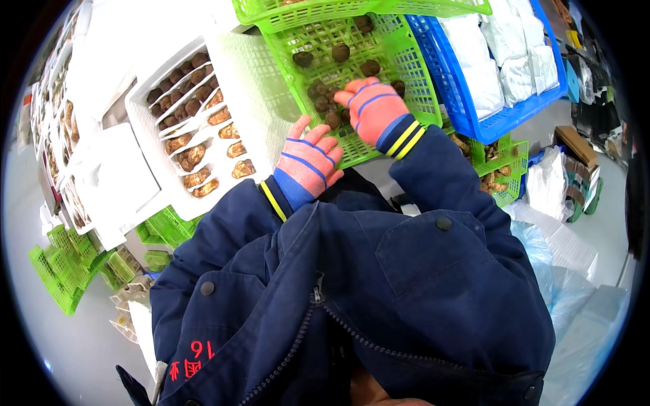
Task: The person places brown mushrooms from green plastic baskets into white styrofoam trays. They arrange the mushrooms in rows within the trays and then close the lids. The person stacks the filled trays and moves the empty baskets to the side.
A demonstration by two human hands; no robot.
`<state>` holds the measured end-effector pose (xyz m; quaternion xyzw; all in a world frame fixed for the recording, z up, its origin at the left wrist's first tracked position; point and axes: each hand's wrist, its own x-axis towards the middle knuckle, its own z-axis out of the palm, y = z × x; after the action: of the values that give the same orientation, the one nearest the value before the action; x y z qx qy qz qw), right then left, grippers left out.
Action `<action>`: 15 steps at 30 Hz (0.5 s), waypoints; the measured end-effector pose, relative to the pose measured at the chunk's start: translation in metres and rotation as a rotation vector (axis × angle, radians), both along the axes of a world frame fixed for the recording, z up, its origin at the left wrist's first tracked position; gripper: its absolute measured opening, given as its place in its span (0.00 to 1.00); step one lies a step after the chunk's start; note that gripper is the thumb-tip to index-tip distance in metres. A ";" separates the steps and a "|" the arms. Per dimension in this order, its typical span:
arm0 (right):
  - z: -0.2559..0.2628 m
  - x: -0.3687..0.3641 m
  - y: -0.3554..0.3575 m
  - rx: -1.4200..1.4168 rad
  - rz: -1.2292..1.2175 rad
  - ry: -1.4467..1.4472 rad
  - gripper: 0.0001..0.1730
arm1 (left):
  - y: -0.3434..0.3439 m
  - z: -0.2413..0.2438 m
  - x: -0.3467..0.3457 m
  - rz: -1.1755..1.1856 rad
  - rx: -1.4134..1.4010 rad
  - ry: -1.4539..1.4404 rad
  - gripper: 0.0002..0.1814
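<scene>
My left hand (309,162), in a pink-and-blue striped glove, hovers by the near left rim of a light green plastic basket (297,94). Its fingers are slightly apart and no object shows in them. Inside the basket my right hand (378,109), gloved alike, has its fingertips at a cluster of dark brown round mushrooms (321,96). Whether it grips one is hard to see. More dark mushrooms (340,52) lie scattered on the basket floor. To the left, a white foam box (137,109) holds rows of dark mushrooms (192,106) and tan ones (191,157), parted by white sheets.
Another green basket (355,10) overlaps the far end. At right sits a blue crate (467,109) of white packets (485,86). Below it, a green basket (515,167) holds tan pieces. White foam lids (109,172), more filled boxes and green baskets (66,269) lie left.
</scene>
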<state>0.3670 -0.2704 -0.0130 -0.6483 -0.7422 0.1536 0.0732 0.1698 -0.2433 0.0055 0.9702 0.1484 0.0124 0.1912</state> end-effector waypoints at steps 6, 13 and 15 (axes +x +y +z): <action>-0.024 -0.003 0.009 -0.075 -0.020 -0.074 0.26 | 0.001 0.000 0.001 -0.005 -0.011 -0.023 0.21; -0.008 -0.014 0.020 0.018 -0.040 0.113 0.28 | 0.002 0.002 0.002 -0.004 -0.013 -0.007 0.22; -0.017 -0.022 0.032 -0.089 0.008 0.008 0.32 | 0.001 -0.002 0.001 0.001 -0.014 -0.005 0.22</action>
<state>0.3449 -0.2383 -0.0300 -0.6471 -0.7370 0.1893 0.0469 0.1712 -0.2422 0.0035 0.9687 0.1486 0.0141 0.1986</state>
